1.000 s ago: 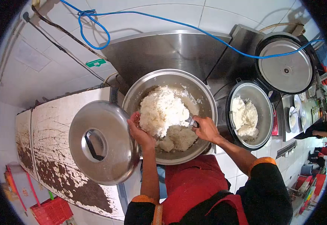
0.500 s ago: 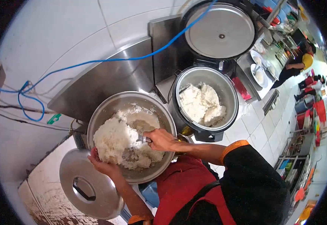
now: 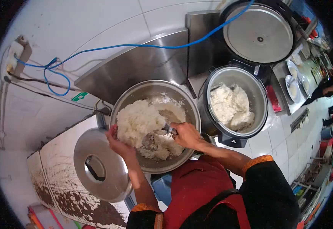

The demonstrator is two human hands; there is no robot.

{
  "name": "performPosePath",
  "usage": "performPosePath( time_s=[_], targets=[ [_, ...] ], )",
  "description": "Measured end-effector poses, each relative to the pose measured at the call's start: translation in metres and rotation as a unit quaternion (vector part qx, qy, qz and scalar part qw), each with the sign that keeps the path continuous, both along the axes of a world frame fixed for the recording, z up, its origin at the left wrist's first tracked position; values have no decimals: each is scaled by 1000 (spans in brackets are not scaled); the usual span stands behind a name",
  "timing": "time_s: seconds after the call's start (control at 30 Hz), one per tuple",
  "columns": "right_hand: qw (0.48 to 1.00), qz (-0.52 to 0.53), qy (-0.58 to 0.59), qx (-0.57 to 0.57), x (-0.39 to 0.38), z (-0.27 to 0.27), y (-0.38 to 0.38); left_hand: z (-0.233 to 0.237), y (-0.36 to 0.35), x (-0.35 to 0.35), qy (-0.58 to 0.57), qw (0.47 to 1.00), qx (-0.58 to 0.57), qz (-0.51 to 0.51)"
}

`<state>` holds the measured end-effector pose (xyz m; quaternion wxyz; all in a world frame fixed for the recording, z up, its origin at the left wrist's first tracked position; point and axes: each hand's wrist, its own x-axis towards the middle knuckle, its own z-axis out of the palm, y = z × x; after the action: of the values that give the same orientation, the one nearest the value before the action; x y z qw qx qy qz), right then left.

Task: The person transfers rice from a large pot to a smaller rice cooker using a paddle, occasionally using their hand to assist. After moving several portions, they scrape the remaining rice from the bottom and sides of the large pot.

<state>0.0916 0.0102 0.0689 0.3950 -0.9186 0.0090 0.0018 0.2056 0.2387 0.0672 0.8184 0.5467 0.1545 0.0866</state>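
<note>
Since the earlier frame my view has swung, so the pot [image 3: 145,92] and the cooker [image 3: 257,93] sit further to the right in it; against the pot, my fingers have hardly shifted. My right hand [image 3: 188,136] is closed round the handle of a scoop [image 3: 170,129], its head lost in the rice [image 3: 139,120] ahead and to the left of my knuckles. My left hand [image 3: 121,144] is spread and slightly cupped at the pot's near-left edge, the heap just beyond its fingertips; whether they press on it I cannot tell. The lid [image 3: 111,164] lies just beside my left wrist, and the cooker, with rice of its own, stands open to the right of my right fingers. A hard shove leftward could, I judge, spill the heap over the edge or drive the hidden scoop into my left fingers. Dropping my left forearm carelessly might knock the lid.
</note>
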Motion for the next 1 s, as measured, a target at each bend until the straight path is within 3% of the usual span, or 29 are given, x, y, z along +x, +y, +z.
performPosePath(
  time_s=[0.1,0.17,0.2,0.43,0.53,0.63,0.7,0.77,0.83,0.9,1.0],
  targets=[
    [999,-25,31,-10,-7,-3,-4,7,-13,-5,3,1000,6,7],
    [1000,-21,-10,9,-12,-10,-3,19,-20,-12,16,999,-20,31],
    [999,-35,-5,13,-16,-1,-3,24,-21,-14,9,999,41,23],
    [996,-45,46,60,-29,25,-16,48,-38,-29,-51,998,8,-42],
    [993,-82,36,75,-41,34,-28,63,-53,-32,-34,998,-43,-21],
    [993,-97,26,68,-58,57,-58,89,-84,-44,-46,997,-9,-63],
    [990,-123,2,68,-73,69,-81,101,-108,-46,-55,991,-47,-116],
    [990,-135,-12,40,-89,80,-107,109,-149,-52,-39,992,-63,-101],
    [985,-171,23,20,-108,90,-136,109,-185,-58,-76,986,-38,-143],
    [976,-217,0,21,-126,95,-164,92,-221,-54,-90,969,-111,-203],
    [965,-258,-17,-45,-154,96,-208,75,-287,-68,-72,972,-10,-225]
  ],
)
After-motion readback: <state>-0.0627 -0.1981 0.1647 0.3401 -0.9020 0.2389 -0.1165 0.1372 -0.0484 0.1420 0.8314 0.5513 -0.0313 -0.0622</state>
